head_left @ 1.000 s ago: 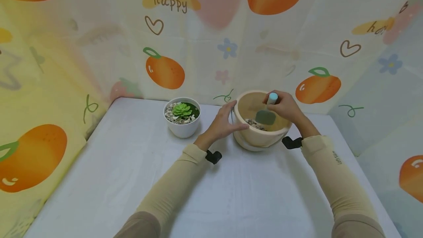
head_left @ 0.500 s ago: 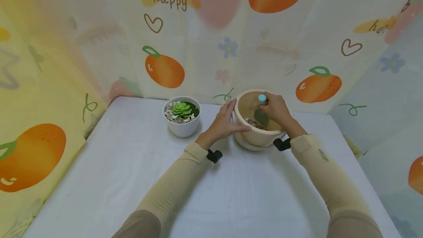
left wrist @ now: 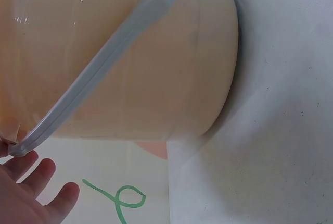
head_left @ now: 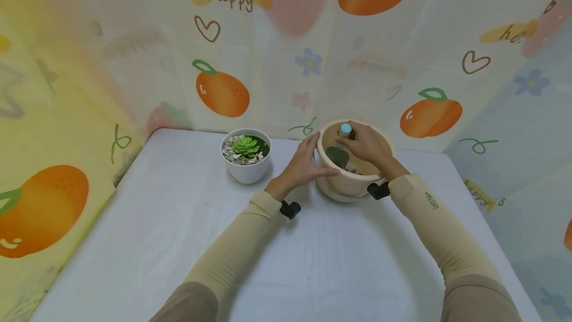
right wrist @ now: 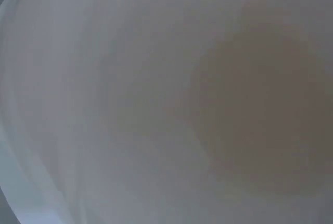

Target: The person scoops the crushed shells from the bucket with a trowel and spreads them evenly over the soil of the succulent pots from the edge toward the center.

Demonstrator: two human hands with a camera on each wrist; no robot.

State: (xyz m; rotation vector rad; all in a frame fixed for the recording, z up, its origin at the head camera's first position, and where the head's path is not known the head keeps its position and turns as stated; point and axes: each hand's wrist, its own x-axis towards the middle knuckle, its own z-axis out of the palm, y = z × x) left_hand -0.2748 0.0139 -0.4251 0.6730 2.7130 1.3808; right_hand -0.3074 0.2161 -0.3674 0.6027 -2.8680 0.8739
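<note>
A cream bucket (head_left: pixel 348 184) stands at the right of the table, with a grey handle (left wrist: pixel 99 67) slanting across its side in the left wrist view. My left hand (head_left: pixel 300 167) rests against the bucket's left side, thumb along the front and fingers spread near the rim. Inside, my right hand (head_left: pixel 368 144) grips a small shovel with a light blue handle end (head_left: pixel 345 129) and a dark grey-green blade (head_left: pixel 337 157). Part of a layer of small stones (head_left: pixel 355 171) shows below the blade. In the right wrist view only the blurred pale bucket wall (right wrist: pixel 130 88) appears.
A white pot (head_left: pixel 247 174) with a green succulent (head_left: pixel 246 148) and pebbles stands left of the bucket. White cloth covers the table (head_left: pixel 187 202). Behind it hangs a fruit-printed curtain (head_left: pixel 277 83), close to the bucket's back.
My right hand has carried the shovel leftward inside the bucket, and its blade has turned, now lying toward the left wall. My left hand has stayed against the bucket.
</note>
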